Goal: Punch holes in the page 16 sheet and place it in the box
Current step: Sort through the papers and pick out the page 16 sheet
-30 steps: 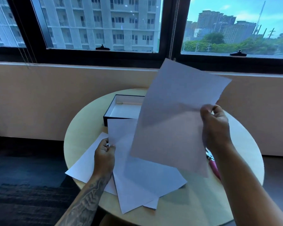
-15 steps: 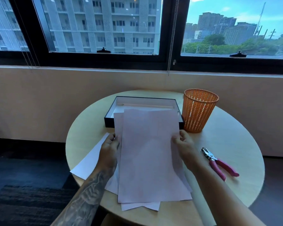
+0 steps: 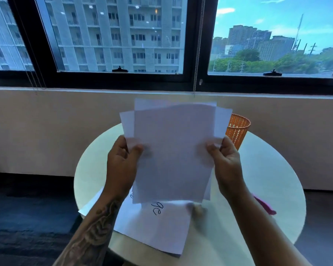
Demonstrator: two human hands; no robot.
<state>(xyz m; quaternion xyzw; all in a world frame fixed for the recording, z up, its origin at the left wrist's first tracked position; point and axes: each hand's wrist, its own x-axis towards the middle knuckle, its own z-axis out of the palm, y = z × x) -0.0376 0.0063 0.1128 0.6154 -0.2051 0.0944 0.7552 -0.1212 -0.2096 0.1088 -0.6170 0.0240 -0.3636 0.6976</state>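
I hold a loose stack of white sheets (image 3: 173, 150) upright above the round table, blank backs toward me. My left hand (image 3: 121, 162) grips the stack's left edge and my right hand (image 3: 225, 160) grips its right edge. Below the stack a white sheet (image 3: 158, 231) lies flat on the table with handwriting reading "ge" showing; its page number is hidden. The box is hidden behind the raised sheets. Only the pink handle of the hole punch (image 3: 265, 207) shows behind my right forearm.
An orange mesh basket (image 3: 238, 131) stands at the back right of the pale round table (image 3: 267, 179). A low beige wall and dark-framed windows run behind the table. Dark floor lies to the left, beyond the table's edge.
Both hands have lifted the stack of sheets off the table and stood it upright. It now covers the box, and a handwritten sheet is uncovered underneath.
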